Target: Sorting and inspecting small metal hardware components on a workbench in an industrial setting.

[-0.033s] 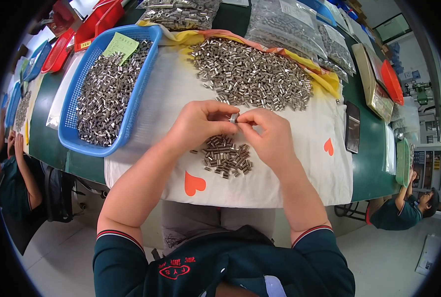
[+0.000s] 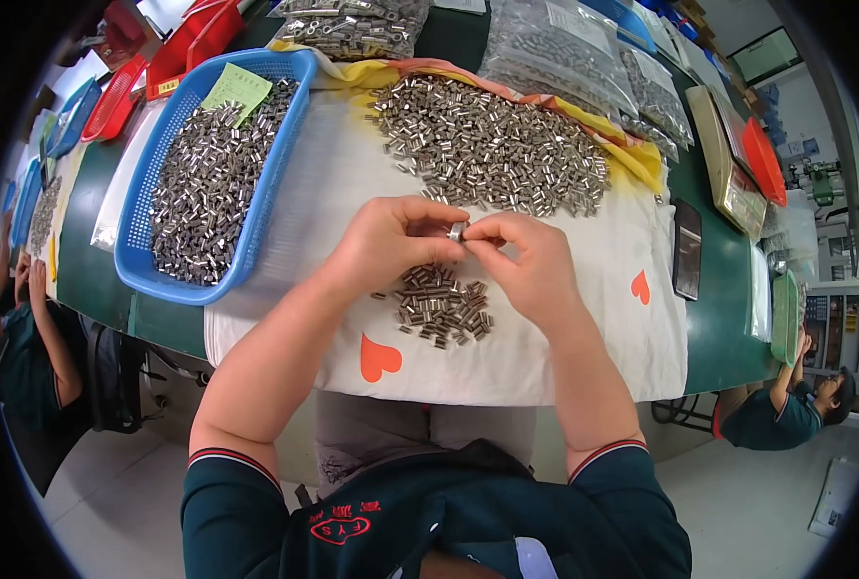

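Note:
My left hand (image 2: 391, 241) and my right hand (image 2: 526, 261) meet above the cloth, fingertips almost touching. Between them is a small silvery metal sleeve (image 2: 457, 232), pinched by the thumb and fingers of both hands. Its far side is partly hidden by my fingers. Just below my hands lies a small pile of short metal sleeves (image 2: 441, 307), its upper part covered by the hands. Beyond them spreads a much larger heap of the same kind of sleeves (image 2: 492, 145). A blue perforated basket (image 2: 128, 253) on the left holds many more, with a green paper slip (image 2: 238, 89) on top.
Under the piles lies a white cloth (image 2: 545, 362) with red hearts and a yellow-orange edge. Clear bags of metal parts (image 2: 555, 58) stand at the back. A black phone (image 2: 687, 249) rests on the green table (image 2: 714, 314) at right. People work at both sides.

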`<state>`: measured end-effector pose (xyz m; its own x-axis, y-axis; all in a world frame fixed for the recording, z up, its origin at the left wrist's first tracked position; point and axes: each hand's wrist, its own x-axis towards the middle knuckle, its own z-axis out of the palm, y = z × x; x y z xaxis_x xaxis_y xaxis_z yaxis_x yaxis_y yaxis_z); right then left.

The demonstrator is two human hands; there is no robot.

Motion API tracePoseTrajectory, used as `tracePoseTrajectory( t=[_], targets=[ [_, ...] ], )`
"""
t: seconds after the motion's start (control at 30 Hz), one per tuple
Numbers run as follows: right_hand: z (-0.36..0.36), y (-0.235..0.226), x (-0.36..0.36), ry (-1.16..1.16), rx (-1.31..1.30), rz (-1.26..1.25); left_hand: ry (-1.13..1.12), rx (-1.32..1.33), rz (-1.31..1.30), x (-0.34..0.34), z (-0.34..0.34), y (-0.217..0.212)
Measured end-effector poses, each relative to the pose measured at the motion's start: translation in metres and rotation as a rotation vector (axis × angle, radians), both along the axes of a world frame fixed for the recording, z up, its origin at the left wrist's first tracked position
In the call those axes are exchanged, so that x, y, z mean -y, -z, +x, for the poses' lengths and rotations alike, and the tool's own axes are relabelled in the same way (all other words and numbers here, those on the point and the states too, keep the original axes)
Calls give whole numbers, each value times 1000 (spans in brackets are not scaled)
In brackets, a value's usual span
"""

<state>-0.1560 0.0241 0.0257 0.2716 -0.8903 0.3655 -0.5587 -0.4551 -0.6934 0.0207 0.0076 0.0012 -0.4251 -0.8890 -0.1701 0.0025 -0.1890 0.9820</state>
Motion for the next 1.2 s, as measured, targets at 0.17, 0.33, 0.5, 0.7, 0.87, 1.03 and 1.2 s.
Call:
tracePoseTrajectory(
  t=[0.17,0.33,0.5,0.7,0.87,1.03,1.2],
  targets=[
    [-8,-1,6,-70,214,454,38,-12,-41,-2,1,-4],
    [-35,-9,19,86,105,543,120,105,-76,-5,-1,-8],
    [-30,0,20,333,-196,517,127,193,-129,-4,-3,-10],
    [-17,14,17,258,-421,174,41,22,-15,0,0,-2],
    [-16,-3,10,7,279,478,-23,-156,50,3,1,-2],
    [-3,-10,3,-45,305,447,12,-196,55,2,2,-3],
    [-1,-6,1,-37,224,356,20,-121,27,2,2,1]
  ],
)
